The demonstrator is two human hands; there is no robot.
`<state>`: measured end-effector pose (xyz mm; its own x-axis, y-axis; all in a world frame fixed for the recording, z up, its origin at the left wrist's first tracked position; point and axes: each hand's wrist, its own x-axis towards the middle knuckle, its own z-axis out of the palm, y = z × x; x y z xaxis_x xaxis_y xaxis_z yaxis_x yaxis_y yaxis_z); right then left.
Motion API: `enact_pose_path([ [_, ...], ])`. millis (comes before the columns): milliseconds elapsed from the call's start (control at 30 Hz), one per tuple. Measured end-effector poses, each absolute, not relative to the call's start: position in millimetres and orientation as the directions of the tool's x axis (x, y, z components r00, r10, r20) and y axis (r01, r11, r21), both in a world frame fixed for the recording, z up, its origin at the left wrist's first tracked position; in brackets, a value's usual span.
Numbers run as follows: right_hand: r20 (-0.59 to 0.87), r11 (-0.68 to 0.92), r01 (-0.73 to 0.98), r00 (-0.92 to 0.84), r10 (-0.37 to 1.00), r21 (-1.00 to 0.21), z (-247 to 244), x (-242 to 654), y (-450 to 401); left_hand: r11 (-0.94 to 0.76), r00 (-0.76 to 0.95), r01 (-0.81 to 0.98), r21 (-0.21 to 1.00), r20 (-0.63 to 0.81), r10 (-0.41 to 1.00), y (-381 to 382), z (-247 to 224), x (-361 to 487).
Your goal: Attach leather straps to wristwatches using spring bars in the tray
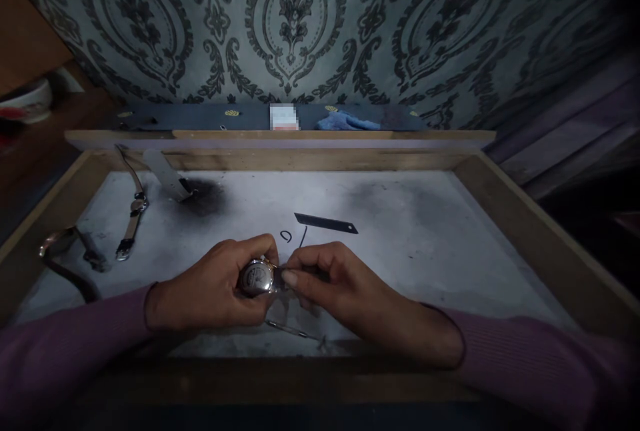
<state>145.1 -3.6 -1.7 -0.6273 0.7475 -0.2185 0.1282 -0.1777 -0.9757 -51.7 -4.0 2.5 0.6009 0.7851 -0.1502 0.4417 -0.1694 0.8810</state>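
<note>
My left hand [215,284] is closed around a wristwatch [257,277], whose shiny metal case back faces up. The fingers of my right hand [335,277] pinch a short dark strap piece [280,277] at the right side of the watch case. Just beyond my fingers lie a black snap-off knife blade [326,223], a small dark strap loop [285,236] and a thin dark stick-like piece [303,236]. A slender metal rod [287,329] lies below my hands, its far end blurred.
The work surface [400,271] is a white-lined tray with raised wooden edges [320,159]. At its left lie a watch with a strap [134,217] and a curved dark band [65,264]. A pale upright strip [165,174] stands behind them. Beyond the rim lies a blue cloth [345,121].
</note>
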Motion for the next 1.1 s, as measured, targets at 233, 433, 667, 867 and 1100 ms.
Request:
enact_pose_path([
  [233,-0.229,-0.175,0.148,-0.63,0.742,-0.973,-1.2,145.9,-3.8,-0.177,0.599,0.443,0.879,-0.143,0.788,-3.0,-0.2,-52.7],
  [433,-0.228,-0.179,0.141,-0.63,0.743,-0.974,-1.9,144.7,-2.7,-0.167,0.603,0.427,0.889,-0.142,0.785,-3.9,-1.8,-52.6],
  [667,-0.221,-0.157,0.156,-0.636,0.74,-0.975,-2.5,144.8,-3.9,-0.158,0.613,0.417,0.895,-0.149,0.776,-3.1,0.2,-51.7],
  [867,-0.136,0.018,0.236,-0.619,0.773,-0.972,4.5,146.4,-8.6,-0.124,0.607,0.41,0.904,-0.169,0.776,-3.4,0.3,-51.9],
  [1100,-0.021,0.344,0.355,-0.721,0.692,-0.869,7.3,153.8,-7.8,-0.052,0.625,0.4,0.915,-0.231,0.746,-4.2,0.7,-55.3],
])
